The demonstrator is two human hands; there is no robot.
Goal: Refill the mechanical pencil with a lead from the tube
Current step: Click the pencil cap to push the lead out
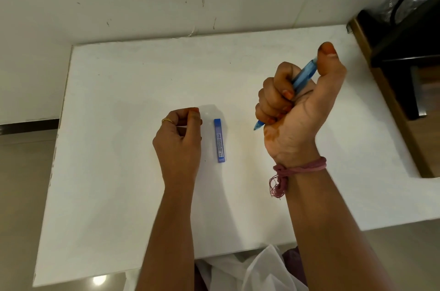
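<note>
Table: one white table, seen from above, its far edge against a pale wall.
Hands: two, both bare, one on each side of the lead tube.
Left hand: resting on the table left of centre, fingers curled loosely inward with thumb and fingertips drawn together; whether they pinch anything cannot be told.
Ring: one gold ring on a left finger.
Lead tube: one blue rectangular tube lying flat on the table, just right of the left hand, not touched by either hand.
Right hand: raised above the table, closed in a fist around the pencil, thumb pressed on its upper end.
Mechanical pencil: one, translucent blue, tilted, tip poking out below the fist.
Wrist thread: one pink thread tied around the right wrist.
</note>
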